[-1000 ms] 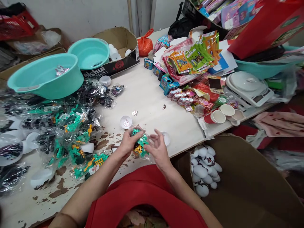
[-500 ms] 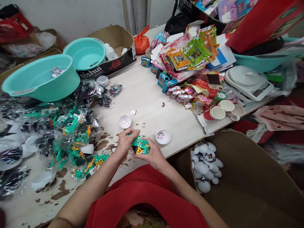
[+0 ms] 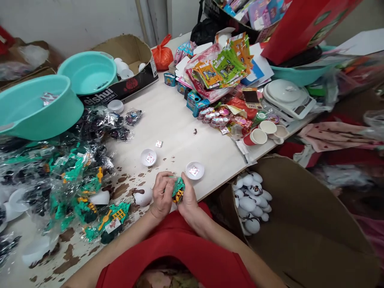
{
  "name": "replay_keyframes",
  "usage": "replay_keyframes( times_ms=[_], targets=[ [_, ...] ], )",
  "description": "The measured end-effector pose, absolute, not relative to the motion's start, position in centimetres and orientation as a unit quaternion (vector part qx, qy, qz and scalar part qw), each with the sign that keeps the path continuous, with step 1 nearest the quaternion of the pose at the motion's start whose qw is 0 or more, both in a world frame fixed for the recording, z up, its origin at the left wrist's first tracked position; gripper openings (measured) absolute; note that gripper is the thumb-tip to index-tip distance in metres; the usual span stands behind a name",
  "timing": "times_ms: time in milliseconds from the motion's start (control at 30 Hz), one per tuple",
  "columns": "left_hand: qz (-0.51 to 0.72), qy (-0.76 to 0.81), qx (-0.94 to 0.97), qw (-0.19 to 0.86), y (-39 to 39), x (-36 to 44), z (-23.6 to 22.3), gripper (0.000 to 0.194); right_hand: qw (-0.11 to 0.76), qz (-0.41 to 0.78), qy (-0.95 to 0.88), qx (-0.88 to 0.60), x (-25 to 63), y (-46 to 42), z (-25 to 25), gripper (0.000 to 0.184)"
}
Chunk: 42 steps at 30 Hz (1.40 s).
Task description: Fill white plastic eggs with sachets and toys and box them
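Between my two hands, close to the table's front edge, is a clear plastic packet of green and yellow toy parts [image 3: 179,189]. My left hand [image 3: 163,195] presses on its left side with curled fingers. My right hand [image 3: 188,193] grips it from the right, thumb on top. Just beyond my hands stands a white half-shell cup [image 3: 195,171] with a small printed packet inside. A second white half shell [image 3: 149,158] farther left also holds a small packet. Left of my hands lies a white shell [image 3: 143,197] with a brown patch.
Many bagged toy parts [image 3: 75,164] cover the left of the table. Turquoise basins [image 3: 36,108] stand behind them. Snack packets [image 3: 228,66], paper cups [image 3: 258,136] and a white scale [image 3: 288,96] lie right. Below, a carton [image 3: 300,224] holds white egg shapes [image 3: 252,200].
The packet is now squeezed smaller and upright between my hands, with the left fingers curled over it. My view has shifted, so the table things appear farther left.
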<state>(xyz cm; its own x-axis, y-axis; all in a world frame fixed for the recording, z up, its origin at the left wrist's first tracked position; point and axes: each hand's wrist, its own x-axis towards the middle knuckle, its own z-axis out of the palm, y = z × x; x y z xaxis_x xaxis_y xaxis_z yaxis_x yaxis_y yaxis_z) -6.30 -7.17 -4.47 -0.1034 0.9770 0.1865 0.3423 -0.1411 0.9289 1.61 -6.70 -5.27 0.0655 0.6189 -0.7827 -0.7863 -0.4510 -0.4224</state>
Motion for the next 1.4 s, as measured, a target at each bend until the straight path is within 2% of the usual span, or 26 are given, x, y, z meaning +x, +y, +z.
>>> replay_keyframes(
  times_ms=[100,200,333,400,433,467,633,700,767,867,933,1033,1100,1167,1267,1333,1400],
  targets=[
    [0.439,0.593,0.571,0.359,-5.9,-6.3,-3.3,0.025,0.456,0.741,0.105,-0.481,2.2,-6.7,-5.5,0.045],
    [0.388,0.607,0.546,0.428,-4.1,-6.0,-2.7,0.02,0.417,0.773,0.037,-0.477,3.1,-7.4,-6.0,0.062],
    [0.429,0.661,0.476,0.39,-2.7,-5.1,-3.1,0.029,0.446,0.726,-0.2,-0.485,5.1,-7.8,-6.7,0.082],
    [0.438,0.659,0.478,0.382,-2.9,-4.6,-3.1,0.028,0.418,0.696,-0.317,-0.489,6.3,-7.3,-6.7,0.105],
    [0.433,0.648,0.496,0.383,-3.3,-4.4,-2.9,0.026,0.393,0.69,-0.365,-0.486,6.9,-6.9,-6.6,0.109],
    [0.428,0.633,0.52,0.383,-3.8,-4.3,-2.7,0.025,0.367,0.685,-0.405,-0.481,7.4,-6.5,-6.5,0.106],
    [0.371,0.548,0.621,0.419,-6.0,-5.4,-1.8,0.014,0.267,0.678,-0.511,-0.457,9.2,-5.9,-6.4,0.057],
    [0.313,0.556,0.606,0.476,-6.2,-6.2,-1.9,0.036,0.245,0.663,-0.516,-0.484,9.5,-6.2,-6.6,0.051],
    [0.252,0.554,0.589,0.531,-6.3,-6.6,-2.2,0.046,0.228,0.643,-0.518,-0.517,9.7,-6.7,-6.6,0.052],
    [0.235,0.537,0.611,0.531,-5.9,-6.0,-2.5,0.026,0.228,0.625,-0.508,-0.547,10.5,-7.2,-6.4,0.057],
    [0.285,0.548,0.632,0.468,-5.0,-5.2,-2.6,0.016,0.291,0.602,-0.477,-0.571,11.7,-7.5,-6.4,0.073],
    [0.381,0.568,0.639,0.352,-2.8,-3.7,-3.5,0.01,0.405,0.515,-0.425,-0.624,14.3,-8.2,-8.1,0.11],
    [0.417,0.554,0.652,0.306,-1.5,-2.5,-5.0,0.01,0.418,0.468,-0.421,-0.654,15.5,-8.3,-10.4,0.122],
    [0.412,0.511,0.692,0.299,-0.8,-1.2,-7.5,0.013,0.413,0.455,-0.429,-0.663,15.6,-8.1,-13.2,0.123],
    [0.349,0.459,0.75,0.326,-0.9,0.2,-11.6,0.015,0.425,0.442,-0.452,-0.647,14.4,-6.8,-16.5,0.106],
    [0.311,0.451,0.761,0.347,-1.0,0.5,-13.3,0.015,0.427,0.438,-0.469,-0.637,13.7,-5.8,-17.4,0.094],
    [0.288,0.445,0.759,0.378,-0.8,0.3,-13.4,0.013,0.423,0.457,-0.468,-0.627,13.6,-5.1,-17.3,0.094]
  ],
)
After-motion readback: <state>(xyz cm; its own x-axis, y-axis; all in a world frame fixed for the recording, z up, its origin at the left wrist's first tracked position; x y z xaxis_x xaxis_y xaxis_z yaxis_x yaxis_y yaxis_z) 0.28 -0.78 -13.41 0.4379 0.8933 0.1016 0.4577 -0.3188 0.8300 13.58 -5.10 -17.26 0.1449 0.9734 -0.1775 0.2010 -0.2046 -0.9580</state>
